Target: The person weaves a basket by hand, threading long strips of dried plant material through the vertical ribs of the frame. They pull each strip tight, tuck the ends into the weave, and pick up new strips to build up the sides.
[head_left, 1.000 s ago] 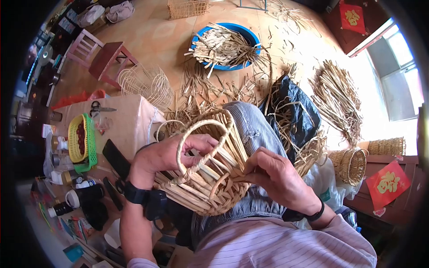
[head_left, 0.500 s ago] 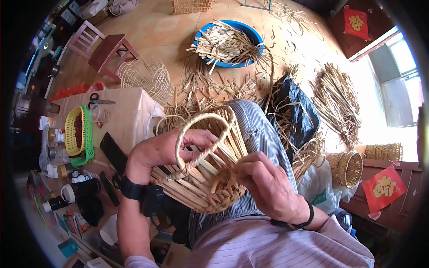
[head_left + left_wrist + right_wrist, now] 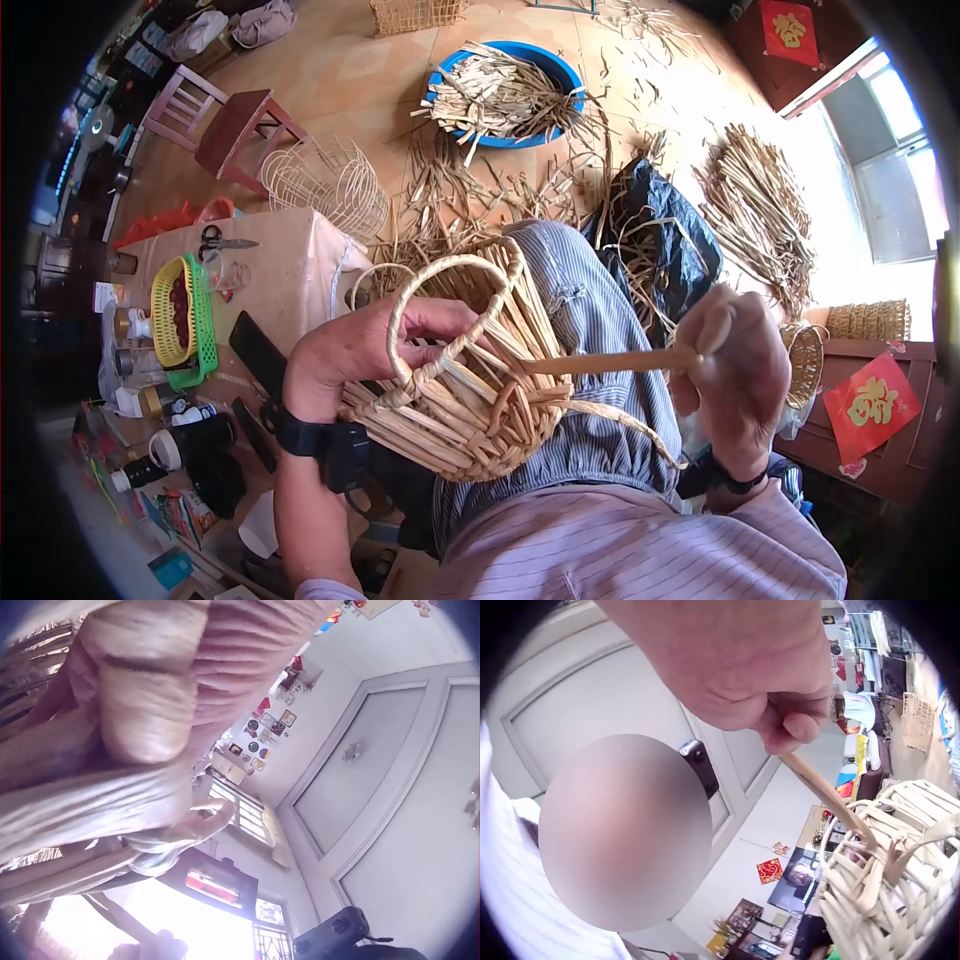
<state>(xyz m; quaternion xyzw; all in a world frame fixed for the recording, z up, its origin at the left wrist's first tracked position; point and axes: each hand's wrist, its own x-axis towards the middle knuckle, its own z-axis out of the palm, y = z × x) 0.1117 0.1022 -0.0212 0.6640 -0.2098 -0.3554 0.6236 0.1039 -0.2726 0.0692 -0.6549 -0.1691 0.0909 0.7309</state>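
Observation:
A woven basket point(image 3: 470, 410) with a twisted round handle point(image 3: 403, 330) lies tilted across the lap. The left hand point(image 3: 385, 345) reaches through the handle and grips the basket's side, its fingertips partly hidden. Out to the right, the right hand point(image 3: 735, 375) pinches the end of a flat brown strip point(image 3: 620, 362), stretched straight from the weave. Below it a loose twisted strand point(image 3: 635, 425) hangs from the basket. In the right wrist view the strip point(image 3: 821, 787) runs from the pinching fingers point(image 3: 799, 727) down to the basket's woven wall point(image 3: 900, 885).
A blue tub point(image 3: 575, 85) of dry strips stands on the floor ahead, loose strips around it. Black plastic point(image 3: 665, 235) and a strip bundle point(image 3: 760, 215) lie at right. On the left, a covered table point(image 3: 280, 255) bears scissors point(image 3: 225, 243) and a green basket point(image 3: 205, 335).
The right hand has moved away from the basket to the right, and the brown strip now stretches out taut. The left hand keeps its grip on the basket.

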